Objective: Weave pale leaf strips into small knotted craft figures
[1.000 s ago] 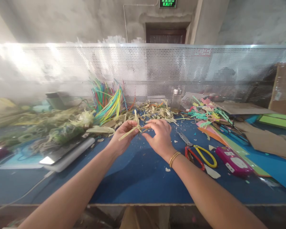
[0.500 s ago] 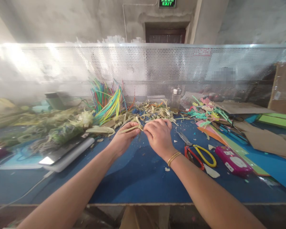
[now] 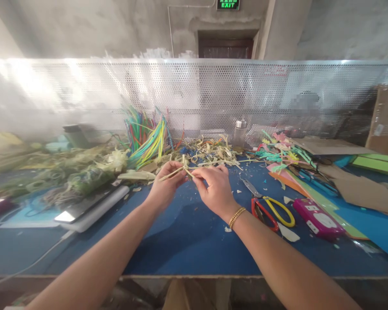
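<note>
My left hand (image 3: 164, 186) and my right hand (image 3: 212, 188) meet above the blue tabletop (image 3: 181, 241), both pinched on a pale yellow-green leaf strip (image 3: 174, 172) that runs between their fingertips. The strip slants down to the left from my left hand. My right wrist wears a gold bracelet (image 3: 236, 215). Just behind my hands lies a heap of cut pale strips (image 3: 210, 153).
Red-and-yellow scissors (image 3: 271, 209) and a pink box (image 3: 318, 218) lie right of my hands. Coloured strips (image 3: 145, 137) fan up at the back, a small jar (image 3: 239, 132) beside them. A laptop (image 3: 90, 206) and green scraps lie left; card sheets (image 3: 358, 189) lie right. A perforated metal screen (image 3: 194, 94) closes the back.
The strip, upright and crossed a second ago, now lies flatter between my fingers. My hands stay together over the same spot, the right one slightly turned.
</note>
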`<state>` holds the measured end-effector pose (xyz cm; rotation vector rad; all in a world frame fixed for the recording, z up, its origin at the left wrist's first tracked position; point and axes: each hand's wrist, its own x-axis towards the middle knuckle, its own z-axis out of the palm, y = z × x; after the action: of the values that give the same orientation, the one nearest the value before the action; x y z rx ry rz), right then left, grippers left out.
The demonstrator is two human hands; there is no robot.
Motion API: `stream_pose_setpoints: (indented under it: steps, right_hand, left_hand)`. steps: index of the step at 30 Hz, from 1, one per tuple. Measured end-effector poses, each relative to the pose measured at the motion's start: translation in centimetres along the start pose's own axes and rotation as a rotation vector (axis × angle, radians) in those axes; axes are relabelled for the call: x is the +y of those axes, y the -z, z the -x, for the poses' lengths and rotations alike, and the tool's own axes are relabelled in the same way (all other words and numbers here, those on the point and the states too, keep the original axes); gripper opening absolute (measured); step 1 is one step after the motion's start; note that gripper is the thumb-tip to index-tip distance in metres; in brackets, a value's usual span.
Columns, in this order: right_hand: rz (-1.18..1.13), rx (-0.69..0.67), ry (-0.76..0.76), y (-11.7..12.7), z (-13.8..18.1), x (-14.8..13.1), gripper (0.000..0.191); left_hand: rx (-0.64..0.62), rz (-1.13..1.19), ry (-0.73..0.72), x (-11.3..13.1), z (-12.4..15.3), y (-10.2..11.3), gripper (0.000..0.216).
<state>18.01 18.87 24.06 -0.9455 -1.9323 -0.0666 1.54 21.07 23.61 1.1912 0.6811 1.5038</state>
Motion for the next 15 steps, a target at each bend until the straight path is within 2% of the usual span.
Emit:
stream_pose_setpoints:
  steps: [4,11,15]
  right_hand:
    - [0.019,-0.001,0.005,-0.06,-0.02,0.22,0.013]
    - [0.063,-0.008,0.017,-0.07,0.05,-0.02,0.018]
    - [-0.01,0.071,-0.047,0.17,0.0,-0.01,0.021]
  left_hand:
    - [-0.036,0.063,0.015,0.17,0.08,-0.29,0.031]
    - [-0.047,0.061,0.005,0.41,0.25,-0.39,0.024]
    - [-0.079,0.069,0.003,0.32,0.12,-0.2,0.025]
